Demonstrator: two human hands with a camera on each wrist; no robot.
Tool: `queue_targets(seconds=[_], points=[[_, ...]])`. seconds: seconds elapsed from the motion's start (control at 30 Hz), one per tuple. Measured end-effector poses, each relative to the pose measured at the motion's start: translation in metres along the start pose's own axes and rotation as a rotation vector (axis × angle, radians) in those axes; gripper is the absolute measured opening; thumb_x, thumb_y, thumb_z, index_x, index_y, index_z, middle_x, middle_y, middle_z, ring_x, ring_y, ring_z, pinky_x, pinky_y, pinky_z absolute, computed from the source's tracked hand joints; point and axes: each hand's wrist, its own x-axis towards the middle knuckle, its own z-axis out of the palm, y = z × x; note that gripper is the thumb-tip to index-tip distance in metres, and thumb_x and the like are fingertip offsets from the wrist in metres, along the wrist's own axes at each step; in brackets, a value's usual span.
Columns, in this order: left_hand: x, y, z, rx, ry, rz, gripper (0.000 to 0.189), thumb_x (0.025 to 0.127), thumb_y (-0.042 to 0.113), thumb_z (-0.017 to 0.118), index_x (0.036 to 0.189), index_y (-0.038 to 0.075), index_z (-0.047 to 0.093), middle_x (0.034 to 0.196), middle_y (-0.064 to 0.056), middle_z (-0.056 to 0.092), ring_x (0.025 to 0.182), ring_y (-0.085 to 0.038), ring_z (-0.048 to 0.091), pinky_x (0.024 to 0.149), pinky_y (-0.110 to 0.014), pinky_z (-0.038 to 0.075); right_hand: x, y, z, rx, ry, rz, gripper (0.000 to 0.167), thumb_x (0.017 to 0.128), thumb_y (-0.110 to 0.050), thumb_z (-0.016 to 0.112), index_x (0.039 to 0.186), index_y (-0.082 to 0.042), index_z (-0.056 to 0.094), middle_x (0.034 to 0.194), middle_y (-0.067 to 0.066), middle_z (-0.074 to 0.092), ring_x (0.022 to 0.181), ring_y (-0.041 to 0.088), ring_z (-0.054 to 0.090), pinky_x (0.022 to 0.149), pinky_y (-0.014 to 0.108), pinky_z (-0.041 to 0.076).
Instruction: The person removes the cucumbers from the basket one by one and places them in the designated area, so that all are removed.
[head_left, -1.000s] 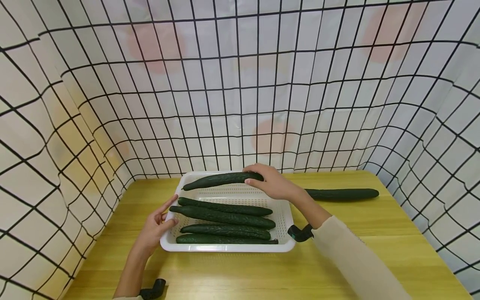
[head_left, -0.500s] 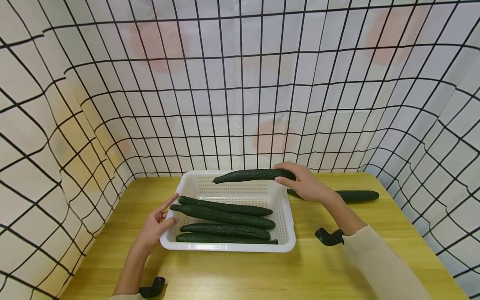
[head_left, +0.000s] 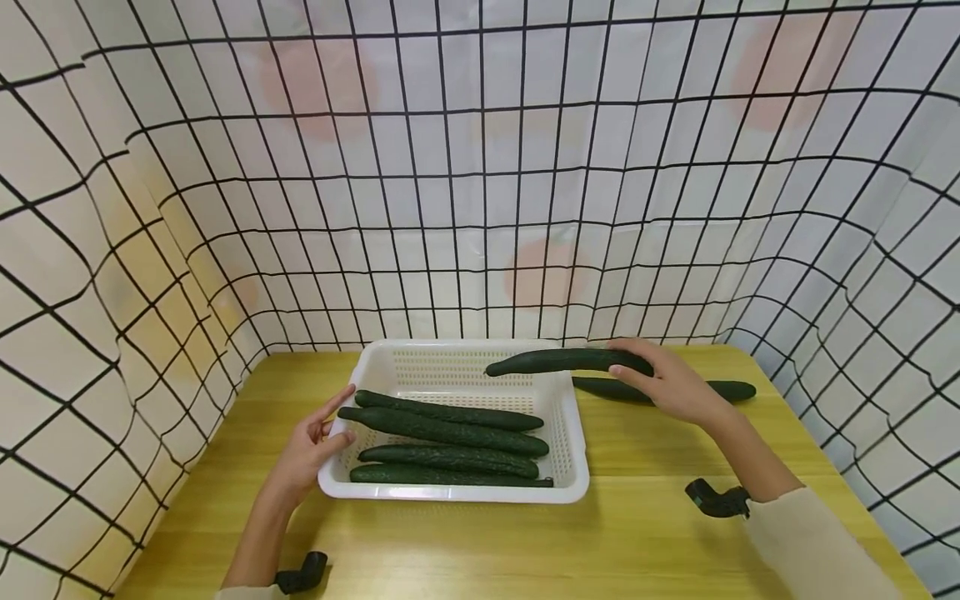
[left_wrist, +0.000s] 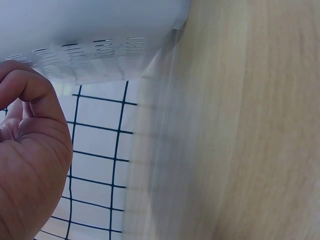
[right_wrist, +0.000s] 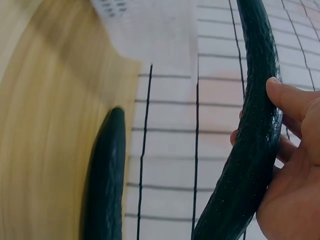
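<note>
In the head view my right hand (head_left: 675, 385) holds a dark green cucumber (head_left: 558, 361) by its right end, with the other end over the back right of a white plastic basket (head_left: 457, 493). The right wrist view shows thumb and fingers curled round this cucumber (right_wrist: 255, 135), raised off the table. My left hand (head_left: 302, 454) grips the basket's left rim, thumb at the inner side. Several cucumbers (head_left: 450, 429) lie side by side in the basket's front part. Another cucumber (head_left: 731, 390) rests on the table to the right, partly hidden by the right hand and held cucumber.
The basket stands on a yellowish wooden table (head_left: 465, 550). A black wire grid (head_left: 480, 177) over pale sheeting rises at the back and both sides. Each wrist wears a small black device, such as the right one (head_left: 716, 498).
My right hand has moved right with the cucumber, from above the basket's back part to over its right edge and the table cucumber. The left hand and basket stay put.
</note>
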Motion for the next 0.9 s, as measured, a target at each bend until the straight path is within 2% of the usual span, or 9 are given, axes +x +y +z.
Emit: queue_targets(seconds=[0.13, 0.33, 0.63, 0.9], points=[[-0.002, 0.000, 0.001, -0.004, 0.003, -0.003, 0.077, 0.097, -0.002, 0.060, 0.164, 0.012, 0.026, 0.092, -0.007, 0.073, 0.082, -0.017, 0.072, 0.069, -0.039, 0.063, -0.013, 0.010, -0.009, -0.012, 0.016, 0.020, 0.054, 0.107, -0.039, 0.053, 0.152, -0.011, 0.048, 0.159, 0.022, 0.042, 0.146, 0.050, 0.035, 0.111, 0.071, 0.033], [-0.002, 0.000, 0.001, -0.007, -0.002, 0.004, 0.077, 0.097, -0.003, 0.059, 0.165, 0.012, 0.025, 0.083, -0.001, 0.070, 0.077, -0.015, 0.070, 0.067, -0.037, 0.063, -0.034, 0.028, -0.025, -0.029, 0.047, 0.047, 0.052, 0.107, -0.036, 0.055, 0.152, -0.011, 0.048, 0.158, 0.024, 0.042, 0.143, 0.053, 0.037, 0.106, 0.072, 0.035], [-0.001, 0.001, 0.001, -0.006, 0.001, -0.003, 0.077, 0.097, -0.002, 0.060, 0.165, 0.013, 0.026, 0.089, -0.005, 0.073, 0.083, -0.017, 0.073, 0.069, -0.039, 0.064, -0.062, 0.063, -0.042, -0.049, 0.078, 0.070, 0.050, 0.107, -0.031, 0.056, 0.151, -0.008, 0.048, 0.156, 0.028, 0.042, 0.139, 0.058, 0.036, 0.098, 0.072, 0.037], [-0.001, 0.001, 0.001, -0.003, 0.007, -0.008, 0.077, 0.097, -0.002, 0.060, 0.164, 0.013, 0.027, 0.088, -0.005, 0.073, 0.082, -0.017, 0.073, 0.070, -0.039, 0.064, -0.080, 0.095, -0.048, -0.052, 0.054, 0.085, 0.048, 0.106, -0.028, 0.057, 0.150, -0.008, 0.049, 0.153, 0.029, 0.043, 0.136, 0.059, 0.036, 0.095, 0.072, 0.036]])
